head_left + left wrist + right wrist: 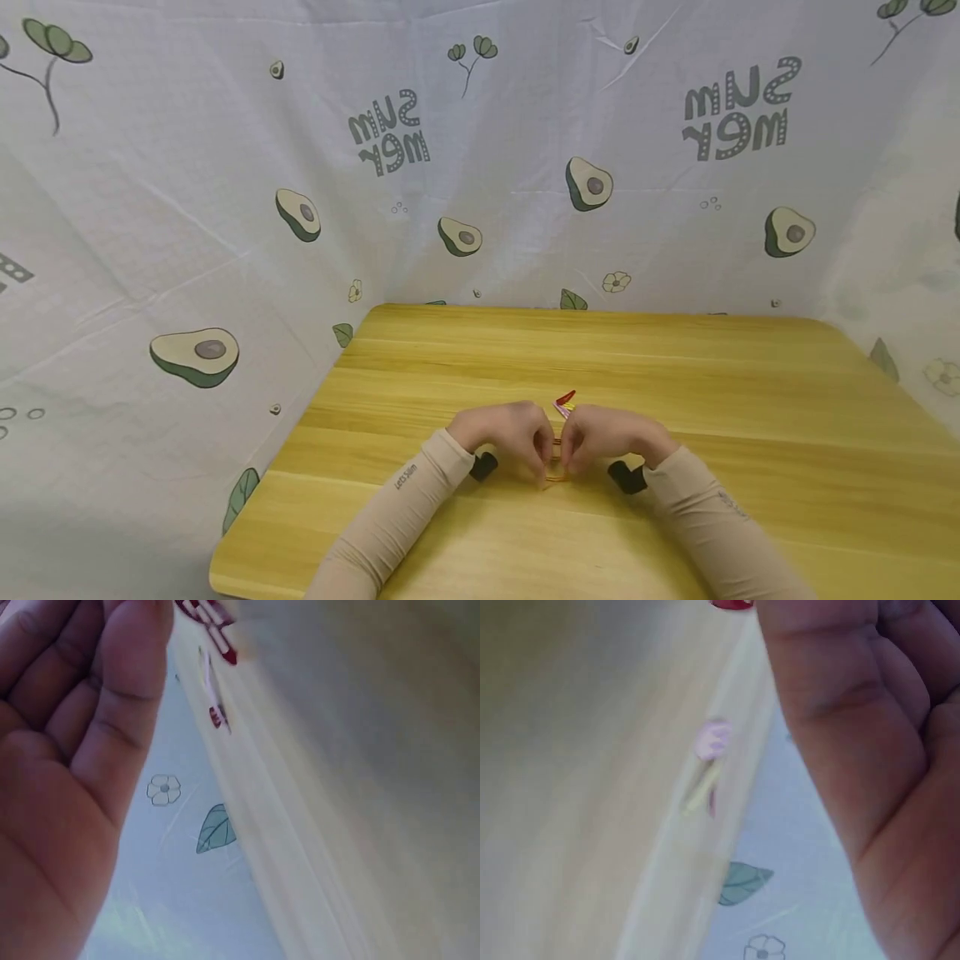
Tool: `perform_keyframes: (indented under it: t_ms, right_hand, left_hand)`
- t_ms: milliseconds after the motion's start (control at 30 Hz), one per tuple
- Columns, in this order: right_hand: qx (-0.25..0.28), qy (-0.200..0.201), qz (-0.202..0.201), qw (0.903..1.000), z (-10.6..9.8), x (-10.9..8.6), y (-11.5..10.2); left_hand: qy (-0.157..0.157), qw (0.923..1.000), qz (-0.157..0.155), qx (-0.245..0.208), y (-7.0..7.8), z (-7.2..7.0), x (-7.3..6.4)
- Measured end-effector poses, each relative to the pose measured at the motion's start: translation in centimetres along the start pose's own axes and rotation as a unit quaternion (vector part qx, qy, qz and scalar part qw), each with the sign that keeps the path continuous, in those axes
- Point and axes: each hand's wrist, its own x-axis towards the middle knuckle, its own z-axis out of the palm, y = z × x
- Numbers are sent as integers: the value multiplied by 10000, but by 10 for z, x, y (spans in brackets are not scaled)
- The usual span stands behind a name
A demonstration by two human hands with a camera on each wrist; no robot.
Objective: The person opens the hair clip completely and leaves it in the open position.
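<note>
Clip, slender, red and white [219, 636]: located at the left hand's fingertips, beside or between the two hands; in the left wrist view its long axis slants from upper left to lower right, pointed red end toward the lower right, upper end cut off by the frame edge. Left hand [517, 429] and right hand [603, 433]: set facing each other just apart, fingers bent and tips turned down toward the desk [450, 358]; contact with the clip probable at the left, but whether either hand pinches it cannot be told, fingertips being cropped in both wrist views. Red piece [733, 604]: at the right fingertips, only a sliver visible, identity uncertain. Orange strip [556, 479]: spans the gap between the hands crosswise, ends hidden by fingers. Loose group on the desk beyond the hands, partly screened by them from above: red clip [566, 398], tilted up to the right; pink clip [714, 740] and yellow clip [703, 793], blurred, the yellow slanting from upper right to lower left. Beige sleeves [382, 508], one per arm. Backdrop cloth [517, 125], pale, printed with avocados, leaves and mirrored lettering, behind the desk.
</note>
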Motion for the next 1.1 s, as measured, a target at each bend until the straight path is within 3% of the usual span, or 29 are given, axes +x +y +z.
perform_keyframes:
  t_ms: [167,333,533,867,1100]
  right_hand:
    - [578,74,17,9983,-15,-4,4]
    - [924,270,170,9952,-33,-7,9]
    - [1211,610,296,9903,-55,-1,16]
    - [1175,887,760,9862,-77,19,41]
    - [863,1082,1091,9844,-76,33,64]
  left_hand:
    - [283,9988,114,-371,-10,-10,-1]
    - [450,9952,-339,-798,-21,-22,4]
    - [628,9884,-697,-1191,-37,-34,21]
    - [1057,9733,-1421,-1457,-59,-39,46]
    - [1063,9643,-1882,-1529,-63,-37,58]
